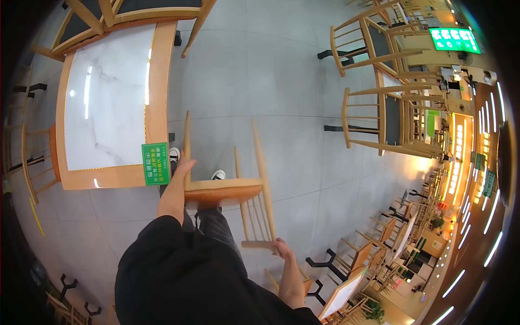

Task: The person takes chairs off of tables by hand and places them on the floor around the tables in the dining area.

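Note:
A wooden chair with a brown padded seat [224,193] is held sideways in front of my body, its legs pointing away from me. My left hand [187,162] grips a front leg near the seat. At the other end, my right hand [281,247] is closed around the end of the backrest's top rail. The chair is beside the near corner of a wood-edged table with a marble-look top [109,109]. A green printed sign [155,164] lies on that table's corner.
Chairs rest upturned on the table's far end [154,18] and on another table at right [375,118]. A chair [26,158] stands at the left side. More tables, including a white-topped one [343,292], and chairs fill the lower right. Grey tiled floor [280,81] lies between.

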Motion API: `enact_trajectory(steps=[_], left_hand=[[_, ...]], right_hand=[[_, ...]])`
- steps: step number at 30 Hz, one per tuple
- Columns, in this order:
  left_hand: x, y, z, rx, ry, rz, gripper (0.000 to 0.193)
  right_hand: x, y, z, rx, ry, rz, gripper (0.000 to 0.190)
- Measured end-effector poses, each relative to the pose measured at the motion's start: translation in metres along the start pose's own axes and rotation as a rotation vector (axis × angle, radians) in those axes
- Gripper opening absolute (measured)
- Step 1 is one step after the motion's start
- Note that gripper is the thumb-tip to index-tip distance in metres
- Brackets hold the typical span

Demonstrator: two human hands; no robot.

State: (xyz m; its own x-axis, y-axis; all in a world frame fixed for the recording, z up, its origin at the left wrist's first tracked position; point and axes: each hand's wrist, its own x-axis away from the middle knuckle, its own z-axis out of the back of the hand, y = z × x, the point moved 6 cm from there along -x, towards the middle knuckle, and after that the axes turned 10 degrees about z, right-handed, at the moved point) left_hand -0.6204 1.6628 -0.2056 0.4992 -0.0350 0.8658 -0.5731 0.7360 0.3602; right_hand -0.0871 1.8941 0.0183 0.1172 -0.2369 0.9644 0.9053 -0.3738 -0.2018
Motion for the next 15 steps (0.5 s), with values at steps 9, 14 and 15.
enact_trajectory(steps=[9,14,15], left_hand=[[0.017,0.034,0.011,-0.466,-0.064,0.225,0.099],[0.088,0.121,0.021,-0.435,0.33,-0.244,0.067],[0.095,0.124,0.014,-0.432,0.337,-0.248,0.067]], right_hand=[[-0.04,-0.097,-0.025,0.075,-0.024,-0.148,0.036],[-0.048,-0.14,-0.006,0.116,-0.053,-0.213,0.027],[-0.048,-0.155,-0.005,0.118,-0.053,-0.205,0.027]])
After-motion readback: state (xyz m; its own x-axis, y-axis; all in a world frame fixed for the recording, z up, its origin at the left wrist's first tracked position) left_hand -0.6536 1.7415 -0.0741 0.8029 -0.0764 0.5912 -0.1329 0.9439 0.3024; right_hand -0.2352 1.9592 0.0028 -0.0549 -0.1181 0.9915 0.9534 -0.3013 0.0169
